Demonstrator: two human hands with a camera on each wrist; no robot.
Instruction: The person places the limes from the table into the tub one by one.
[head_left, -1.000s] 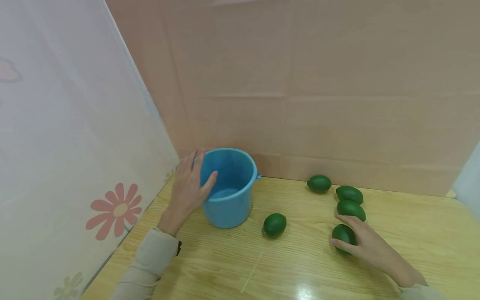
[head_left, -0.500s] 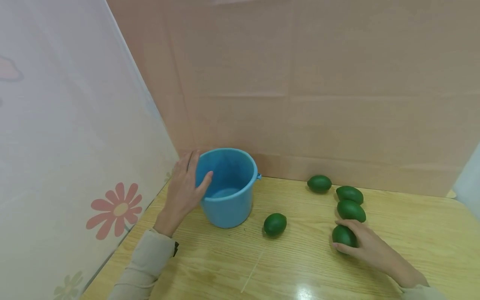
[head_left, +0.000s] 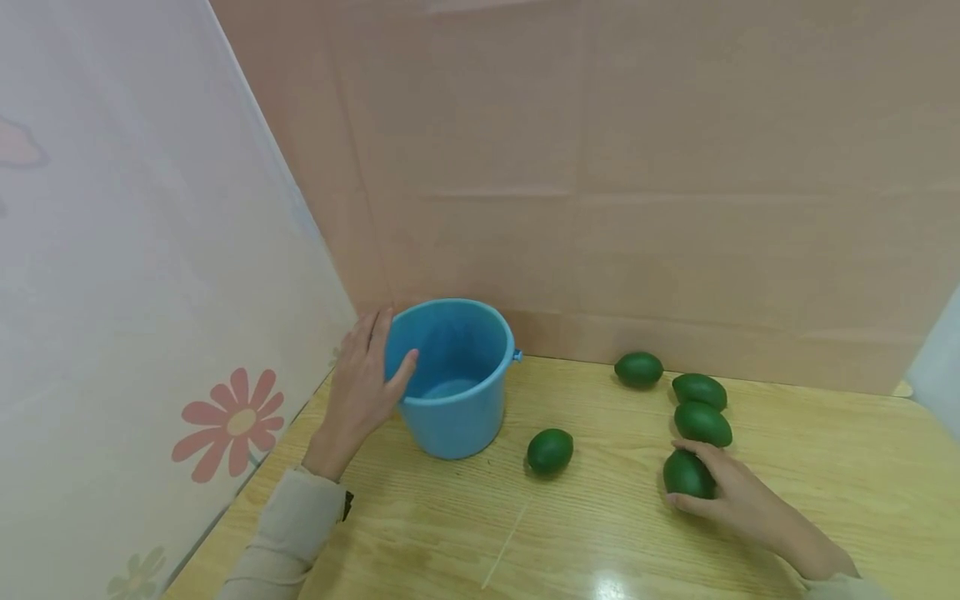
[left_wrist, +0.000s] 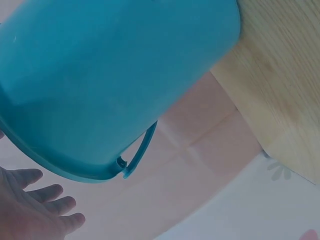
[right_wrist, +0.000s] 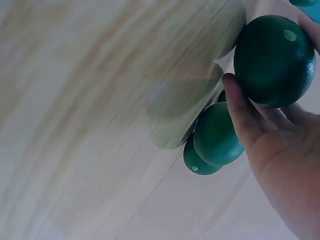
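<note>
A blue bucket (head_left: 452, 417) with nothing visible inside stands upright on the table. My left hand (head_left: 358, 387) is at its left rim, fingers straight and thumb spread over the near edge. In the left wrist view the fingers (left_wrist: 52, 207) are stretched out just beyond the rim. My right hand (head_left: 738, 492) grips a dark green lime (head_left: 686, 475), thumb on the near side and fingers over the far side. In the right wrist view this lime (right_wrist: 275, 60) sits between the thumb and the fingers.
Another lime (head_left: 551, 452) lies right of the bucket. Beyond my right hand are a lime (head_left: 702, 423) with a second lime (head_left: 699, 390) against it, and one lime (head_left: 638, 368) near the back edge. A pinkish cloth (head_left: 645, 250) backs the wooden table (head_left: 420, 533); a flowered sheet (head_left: 187, 292) hangs left.
My left hand has slid left from over the bucket's opening to its rim. The fingers of my right hand have closed in around the lime, which stays in place.
</note>
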